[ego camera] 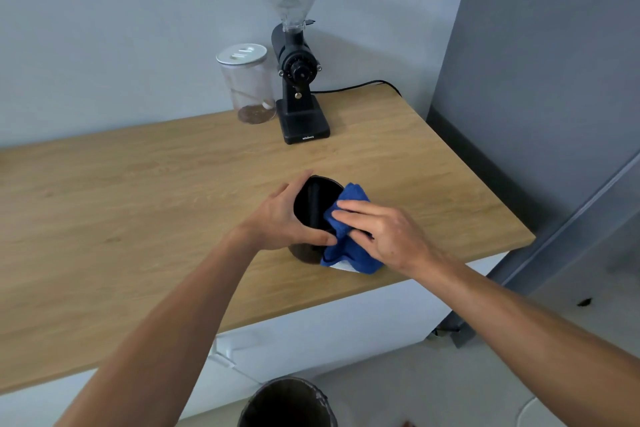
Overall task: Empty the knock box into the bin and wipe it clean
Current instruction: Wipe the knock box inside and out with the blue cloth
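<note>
**Wipe stage: box braced on bench, cloth at rim**

Nearest the camera, at the bottom edge, the bin (pixel 287 404) stands on the floor below the bench (pixel 138 218), mouth open. Its contents cannot be made out.

On the bench, near the front edge, the box (pixel 304 208) is tipped so its mouth faces up and toward the camera. The knock bar (pixel 314 208) crosses the opening. The interior reads dark; whether any grounds remain cannot be told.

The left hand (pixel 280 218) is closed around the box wall, thumb low near the bar end, fingers wrapped over the far side. The right hand (pixel 384 232) presses a folded blue cloth (pixel 346 236) against the right side of the rim, fingers flat on the cloth. The cloth tail drapes onto the bench, over a white scrap beneath it.

Handling, as a judgement: the box appears rigid and smooth-walled, light enough for one hand, and liable to twist under wiping pressure. Grip the outer wall, not the bar. The cloth is soft and bunches; push it with the fingertips to reach under the bar and into the base.

Farther back, near the wall, stand a black grinder (pixel 298 80) with a clear hopper and, just beside it on the left, a jar (pixel 247 87) holding a little brown material.
</note>
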